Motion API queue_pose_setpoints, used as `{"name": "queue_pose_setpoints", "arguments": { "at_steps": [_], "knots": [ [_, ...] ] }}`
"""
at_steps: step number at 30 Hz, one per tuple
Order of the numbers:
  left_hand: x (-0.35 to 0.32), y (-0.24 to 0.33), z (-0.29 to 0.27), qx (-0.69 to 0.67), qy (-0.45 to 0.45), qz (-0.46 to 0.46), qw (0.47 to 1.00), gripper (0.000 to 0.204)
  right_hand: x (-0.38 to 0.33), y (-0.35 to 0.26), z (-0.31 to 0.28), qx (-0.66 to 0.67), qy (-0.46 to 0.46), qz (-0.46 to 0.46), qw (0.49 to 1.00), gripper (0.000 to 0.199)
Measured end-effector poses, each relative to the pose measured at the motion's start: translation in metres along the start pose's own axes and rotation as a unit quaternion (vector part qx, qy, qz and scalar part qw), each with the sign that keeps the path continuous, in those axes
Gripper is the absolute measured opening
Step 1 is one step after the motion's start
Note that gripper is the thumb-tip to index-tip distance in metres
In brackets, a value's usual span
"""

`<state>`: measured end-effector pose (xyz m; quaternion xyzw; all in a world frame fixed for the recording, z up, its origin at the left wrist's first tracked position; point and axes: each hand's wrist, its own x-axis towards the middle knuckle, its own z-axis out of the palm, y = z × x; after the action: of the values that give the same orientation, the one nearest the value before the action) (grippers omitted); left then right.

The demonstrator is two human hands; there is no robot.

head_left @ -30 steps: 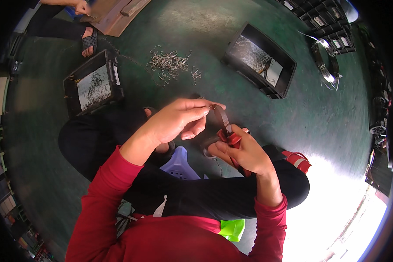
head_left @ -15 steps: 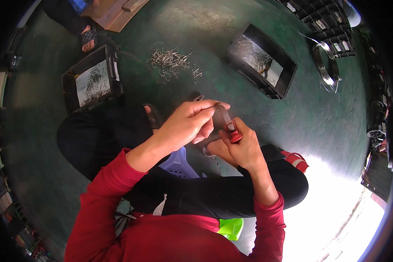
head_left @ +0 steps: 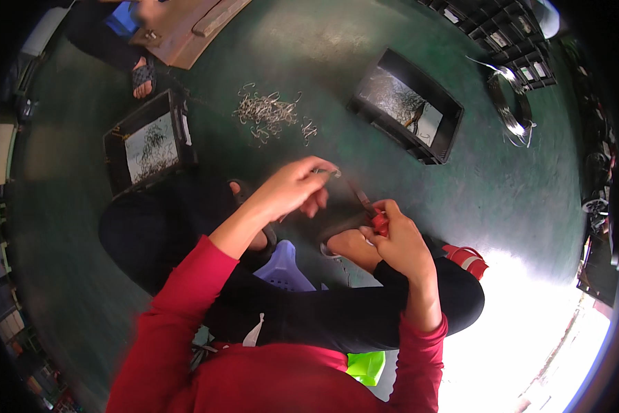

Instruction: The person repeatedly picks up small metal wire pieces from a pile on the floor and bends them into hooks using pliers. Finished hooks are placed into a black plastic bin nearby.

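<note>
My left hand (head_left: 297, 187) pinches a small bent wire hook (head_left: 336, 173) between thumb and forefinger; the hand is a little blurred. My right hand (head_left: 402, 241) is wrapped round red-handled pliers (head_left: 379, 221), whose metal jaws point up and left toward the hook. A gap shows between the jaw tips and the hook. Beyond my hands, a loose pile of wire hooks (head_left: 267, 111) lies on the green floor, with a smaller cluster of hooks (head_left: 309, 129) just to its right.
Black crates with wire pieces stand at the left (head_left: 110, 165) and at the right (head_left: 454, 141). A wire coil (head_left: 510, 110) lies at the far right, near stacked black crates (head_left: 506, 31). Another person's foot (head_left: 143, 81) is at the far left, beside cardboard (head_left: 185, 41).
The pliers and my right hand have moved down and right, away from my left fingertips. My left hand has drawn slightly left, and the wire hook now shows at its fingertips.
</note>
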<state>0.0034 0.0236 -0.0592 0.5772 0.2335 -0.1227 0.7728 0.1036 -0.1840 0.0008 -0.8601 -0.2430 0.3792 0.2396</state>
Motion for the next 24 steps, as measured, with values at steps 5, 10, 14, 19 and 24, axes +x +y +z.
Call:
{"name": "queue_pose_setpoints", "arguments": {
  "at_steps": [5,10,14,19,24],
  "knots": [
    [0.094,0.0,-0.002,0.12,0.118,-0.004,0.986,0.017,-0.01,0.016,-0.016,-0.15,0.066,0.062,0.985,0.036],
    [0.212,0.067,0.039,0.252,0.054,0.102,0.961,0.043,-0.002,0.028,-0.012,-0.202,0.056,0.088,0.974,0.033],
    [0.267,0.078,0.011,0.402,0.128,0.204,0.883,0.048,-0.001,0.038,-0.013,-0.222,0.066,0.077,0.97,0.031],
    [0.267,-0.023,-0.095,0.466,0.207,0.123,0.851,0.017,0.004,0.036,-0.01,-0.267,0.057,0.06,0.96,0.027],
    [0.26,-0.123,-0.142,0.491,0.306,-0.005,0.816,0.013,0.011,0.024,-0.009,-0.245,0.056,0.012,0.968,0.027]
  ]
}}
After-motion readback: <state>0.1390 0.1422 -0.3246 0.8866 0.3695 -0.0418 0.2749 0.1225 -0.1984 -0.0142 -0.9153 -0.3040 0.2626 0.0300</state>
